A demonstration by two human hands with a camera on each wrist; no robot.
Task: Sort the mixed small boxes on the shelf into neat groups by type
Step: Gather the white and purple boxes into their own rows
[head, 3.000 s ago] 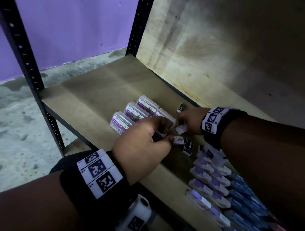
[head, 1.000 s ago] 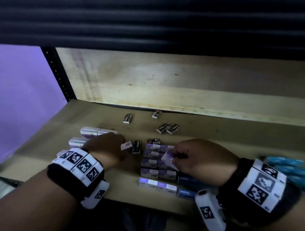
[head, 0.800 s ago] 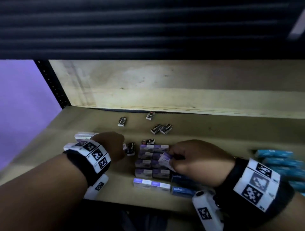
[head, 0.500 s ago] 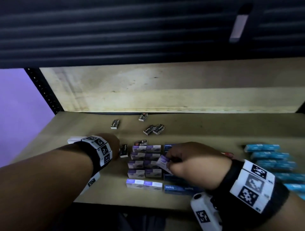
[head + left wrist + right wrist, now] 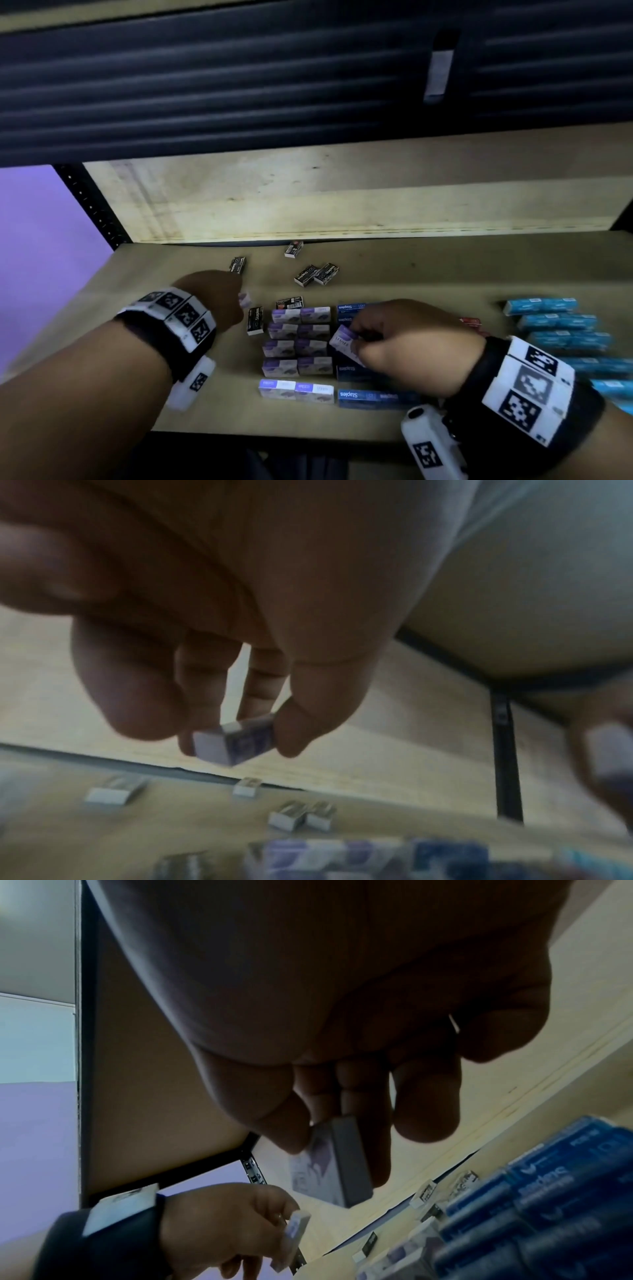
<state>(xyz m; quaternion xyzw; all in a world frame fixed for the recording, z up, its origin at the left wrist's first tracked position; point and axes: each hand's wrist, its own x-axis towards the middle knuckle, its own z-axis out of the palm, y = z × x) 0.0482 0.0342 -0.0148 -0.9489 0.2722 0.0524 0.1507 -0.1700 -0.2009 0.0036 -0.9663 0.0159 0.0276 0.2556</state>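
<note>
Two small purple-and-white boxes are held above a tan shelf [image 5: 428,274]. The left hand [image 5: 212,301] pinches one purple box [image 5: 234,741] between thumb and fingertips, raised over the shelf's left part. The right hand [image 5: 407,346] pinches another purple box [image 5: 330,1164], tilted, between thumb and fingers, just above the sorted rows.

Below the hands, a purple group [image 5: 298,342] lies flat in two neat columns near the front edge. Touching its right side are dark blue boxes [image 5: 373,399], partly hidden under the right hand. Farther right, well apart, a column of light blue boxes [image 5: 558,322] runs toward the edge.

Small black boxes lie scattered behind: a pair [image 5: 317,274] side by side, a single one [image 5: 237,265] near the left hand, and one more [image 5: 294,249] at the back board [image 5: 342,205]. Another black box [image 5: 255,320] sits just left of the purple group.

Both wrists wear black bands with square-patterned tags.
</note>
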